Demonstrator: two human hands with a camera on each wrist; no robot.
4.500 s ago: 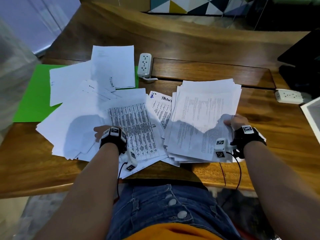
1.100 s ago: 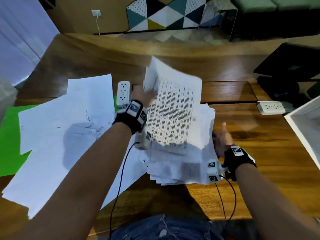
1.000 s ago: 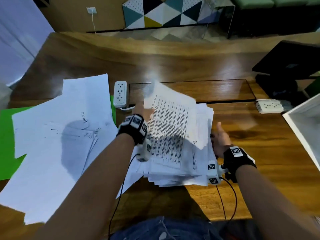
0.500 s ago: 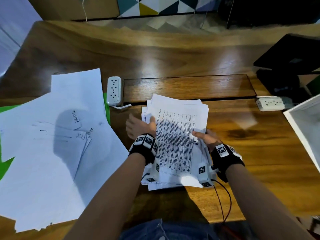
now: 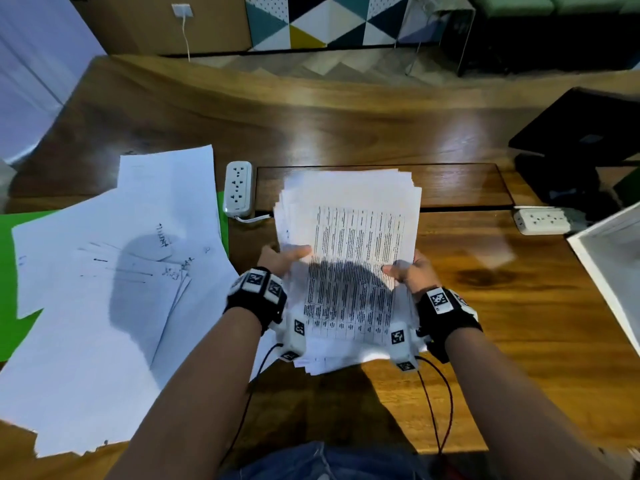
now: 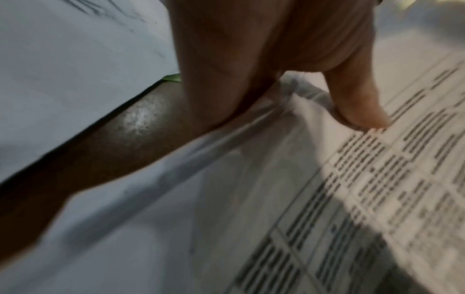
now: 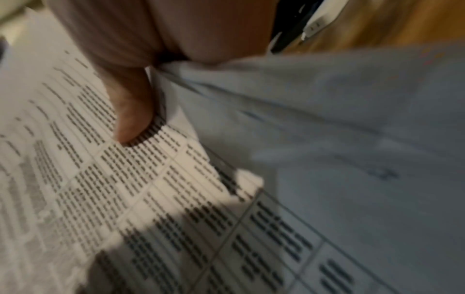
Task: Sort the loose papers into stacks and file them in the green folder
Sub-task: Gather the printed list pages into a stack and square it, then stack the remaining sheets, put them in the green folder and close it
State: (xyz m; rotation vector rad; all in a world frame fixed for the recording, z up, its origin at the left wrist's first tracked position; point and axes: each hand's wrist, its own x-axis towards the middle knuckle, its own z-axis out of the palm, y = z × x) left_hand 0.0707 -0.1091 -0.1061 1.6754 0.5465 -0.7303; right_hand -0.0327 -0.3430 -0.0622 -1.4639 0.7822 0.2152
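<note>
Wooden desk [image 5: 346, 126] carries everything: to the left, loose white sheets [image 5: 114, 289] lie spread over the green folder [image 5: 14, 271], which shows only at the left edge. Right of them, the printed stack [image 5: 349, 258] is raised with ragged edges, left hand [image 5: 282, 259] and right hand [image 5: 407, 273] each gripping a side, thumbs on top. Best, I judge, to tap its near edge on the wood until flush, keeping both grips light.

Overhead light glares on the table [image 5: 450, 140]; head shadow darkens papers; both wrist views blurred, edges warped.
</note>
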